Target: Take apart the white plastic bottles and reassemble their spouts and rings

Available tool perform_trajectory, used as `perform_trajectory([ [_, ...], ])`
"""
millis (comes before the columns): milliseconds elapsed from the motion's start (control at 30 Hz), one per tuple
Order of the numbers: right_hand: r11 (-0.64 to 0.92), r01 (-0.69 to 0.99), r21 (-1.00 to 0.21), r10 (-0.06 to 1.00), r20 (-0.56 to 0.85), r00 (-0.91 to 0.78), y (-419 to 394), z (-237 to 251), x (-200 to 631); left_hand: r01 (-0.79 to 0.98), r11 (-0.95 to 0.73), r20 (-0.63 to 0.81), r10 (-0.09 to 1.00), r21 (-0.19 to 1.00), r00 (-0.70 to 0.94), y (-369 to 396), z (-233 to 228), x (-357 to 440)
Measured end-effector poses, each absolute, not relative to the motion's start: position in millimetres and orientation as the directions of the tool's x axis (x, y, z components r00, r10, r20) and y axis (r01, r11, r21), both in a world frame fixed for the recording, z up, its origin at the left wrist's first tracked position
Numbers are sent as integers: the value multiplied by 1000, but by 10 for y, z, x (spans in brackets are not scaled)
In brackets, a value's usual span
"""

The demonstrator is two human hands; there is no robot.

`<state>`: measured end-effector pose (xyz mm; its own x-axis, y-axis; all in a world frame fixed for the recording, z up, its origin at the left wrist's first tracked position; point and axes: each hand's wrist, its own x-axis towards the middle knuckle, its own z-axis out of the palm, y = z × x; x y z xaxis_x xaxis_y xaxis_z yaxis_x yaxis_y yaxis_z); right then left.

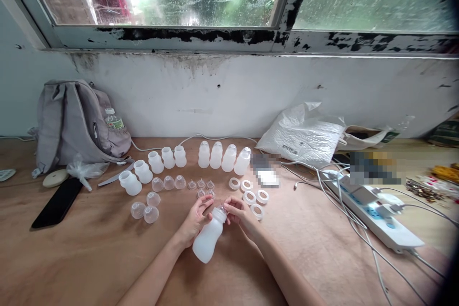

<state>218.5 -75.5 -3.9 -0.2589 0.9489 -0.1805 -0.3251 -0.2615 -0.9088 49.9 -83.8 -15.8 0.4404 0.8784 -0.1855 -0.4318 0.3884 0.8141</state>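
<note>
Two bare hands meet over a white plastic bottle (209,235) near the front of a wooden tabletop (89,258). The left hand (195,217) grips the bottle's shoulder, fingers curled around it. The right hand (239,212) has its fingertips pinched at the bottle's neck; the small part under them is hidden and cannot be identified. The bottle lies tilted, base toward the wearer, mouth pointing away. Both forearms are cut off by the lower frame edge.

Just beyond the hands lie white rings (250,192), small clear teats (201,186) and clear domed caps (158,194). Behind these stands a row of open bottles (154,165) to the left and four capped bottles (224,155) at centre.

Farther left are a black phone (57,202) and a grey backpack (77,122) with a water bottle in its side pocket. To the right lie a white power strip (375,210) with cables and a white plastic bag (304,136). Two patches near the bag are blurred and unreadable.

A stained white wall (233,91) and a wet, peeling window frame (222,36) close the scene.
</note>
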Motion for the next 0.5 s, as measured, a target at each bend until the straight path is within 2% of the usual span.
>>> perform_trajectory([
  [267, -240, -247, -939, 954, -182, -237, -756, -38, 2216, -424, 390, -181, 873, 818, 453, -841, -132, 499],
  [500, -230, -240, -943, 944, -157, -289, -751, -59, 2226, -416, 369, -163, 876, 831, 454, -833, -160, 499],
])
